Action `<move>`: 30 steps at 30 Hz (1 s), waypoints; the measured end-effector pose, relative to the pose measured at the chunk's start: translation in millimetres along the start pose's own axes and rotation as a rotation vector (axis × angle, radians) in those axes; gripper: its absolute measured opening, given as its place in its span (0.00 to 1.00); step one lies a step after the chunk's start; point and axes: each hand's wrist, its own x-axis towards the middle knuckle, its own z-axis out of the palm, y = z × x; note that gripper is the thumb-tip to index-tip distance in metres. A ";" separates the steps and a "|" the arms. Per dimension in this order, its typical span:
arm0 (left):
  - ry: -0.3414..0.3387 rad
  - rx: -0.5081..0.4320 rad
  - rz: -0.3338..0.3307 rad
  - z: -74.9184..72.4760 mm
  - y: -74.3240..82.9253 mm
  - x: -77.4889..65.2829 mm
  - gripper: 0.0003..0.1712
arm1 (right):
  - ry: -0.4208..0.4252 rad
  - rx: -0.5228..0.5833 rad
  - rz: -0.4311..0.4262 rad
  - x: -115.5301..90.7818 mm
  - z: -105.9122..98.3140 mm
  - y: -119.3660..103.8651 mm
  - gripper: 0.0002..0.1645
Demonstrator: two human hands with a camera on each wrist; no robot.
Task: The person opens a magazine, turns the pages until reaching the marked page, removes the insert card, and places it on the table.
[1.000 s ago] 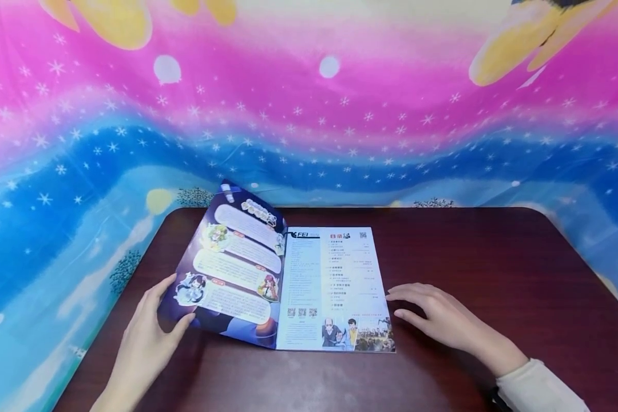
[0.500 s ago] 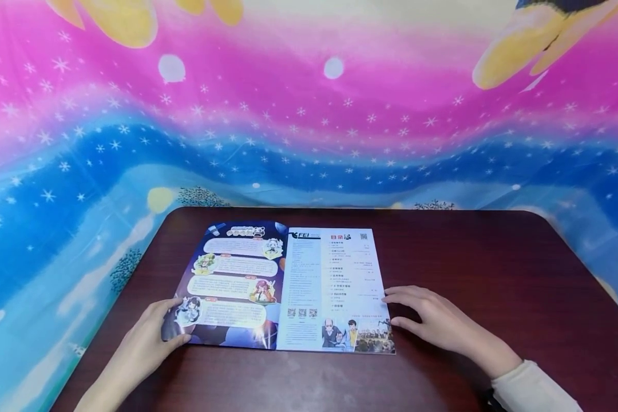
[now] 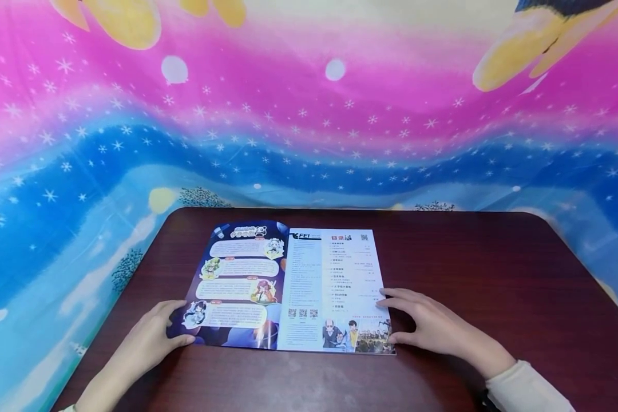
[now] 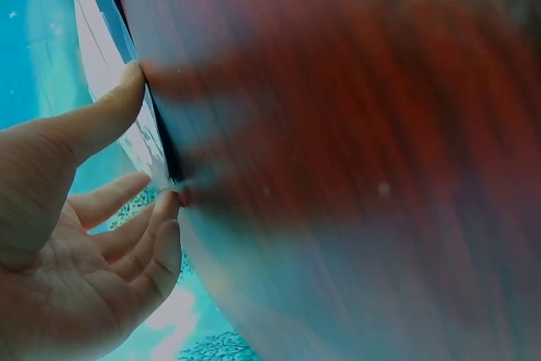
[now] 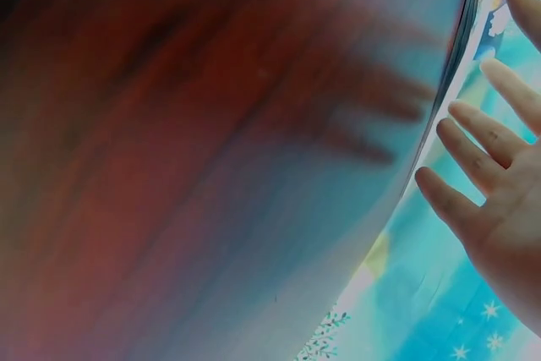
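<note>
Covering the right wrist, a pale sleeve [image 3: 527, 386] of soft-looking cloth meets the right hand [image 3: 432, 320], which is spread, its fingertips at the magazine's right edge; whether every one touches, I cannot tell. The left hand [image 3: 146, 339] has its thumb well apart from its gently bent fingers, both touching the near left corner and hiding a little of it. Between them the magazine [image 3: 284, 289] lies open near the middle of the table [image 3: 474, 252]: thin, glossy paper, dark purple-blue on the left with rounded white panels, cartoon figures and glare near the foot, pale on the right with printed columns, square codes and pictures along the bottom. The tabletop is smooth, reddish-brown and wood-grained, dimly mirroring the fingers, its far corners rounded. Behind it hangs a lightly creased sheet [image 3: 288, 103], pink above blue, printed with snowflakes and yellow shapes, blocking any view beyond.
</note>
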 end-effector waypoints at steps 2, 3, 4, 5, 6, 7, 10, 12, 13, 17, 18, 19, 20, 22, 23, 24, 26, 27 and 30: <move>-0.007 0.023 0.003 0.0 -1.4 -0.6 0.46 | -0.008 0.008 0.002 0.1 0.7 -0.1 0.39; -0.010 0.033 0.008 -0.1 -2.2 -0.8 0.46 | -0.016 0.014 0.007 0.0 0.6 -0.3 0.39; -0.015 0.043 0.012 -0.2 -2.9 -1.0 0.46 | -0.025 0.021 0.015 -0.1 0.4 -0.4 0.40; -0.020 0.055 0.016 -0.2 -3.9 -1.1 0.46 | -0.039 0.027 0.026 -0.3 0.2 -0.6 0.41; -0.022 0.063 0.021 -0.3 -4.7 -1.0 0.45 | -0.049 0.033 0.031 -0.6 -0.1 -0.7 0.42; -0.024 0.067 0.029 -0.2 -5.8 -1.0 0.45 | -0.061 0.039 0.038 -0.7 -0.6 -0.9 0.43; -0.029 0.080 0.060 0.1 -9.1 -0.6 0.45 | -0.094 0.055 0.062 -1.2 -1.6 -1.9 0.45; -0.034 0.083 0.079 0.5 -11.0 -0.5 0.44 | -0.104 0.061 0.060 -1.5 -2.0 -2.5 0.46; -0.038 0.080 0.086 0.7 -11.8 -0.6 0.44 | -0.108 0.062 0.061 -1.6 -2.2 -2.8 0.46; -0.056 0.061 0.093 0.7 -12.8 -0.6 0.43 | -0.106 0.052 0.047 -1.3 -2.8 -3.9 0.45; -0.058 0.056 0.088 0.7 -12.7 -0.7 0.43 | -0.107 0.048 0.050 -1.0 -3.0 -4.1 0.44; -0.061 0.053 0.085 0.7 -12.5 -0.7 0.43 | -0.106 0.045 0.048 -0.7 -3.3 -4.6 0.44; -0.062 0.054 0.082 0.6 -12.2 -0.8 0.43 | -0.107 0.041 0.051 -0.3 -3.5 -5.0 0.43; -0.064 0.058 0.079 0.5 -11.8 -0.9 0.44 | -0.108 0.035 0.052 0.4 -3.6 -5.7 0.42; -0.065 0.060 0.075 0.7 -11.6 -1.1 0.44 | -0.108 0.031 0.052 0.8 -3.5 -5.9 0.42; -0.067 0.062 0.071 0.7 -11.3 -1.3 0.43 | -0.106 0.029 0.051 1.2 -3.5 -6.1 0.42; -0.072 0.068 0.070 0.5 -11.4 -1.1 0.44 | -0.106 0.026 0.049 1.9 -3.5 -6.3 0.40; -0.075 0.071 0.069 0.6 -11.6 -1.0 0.45 | -0.105 0.025 0.047 2.3 -3.6 -6.4 0.40; -0.084 0.077 0.064 0.6 -11.4 -1.3 0.45 | -0.103 0.027 0.049 3.7 -4.5 -6.6 0.38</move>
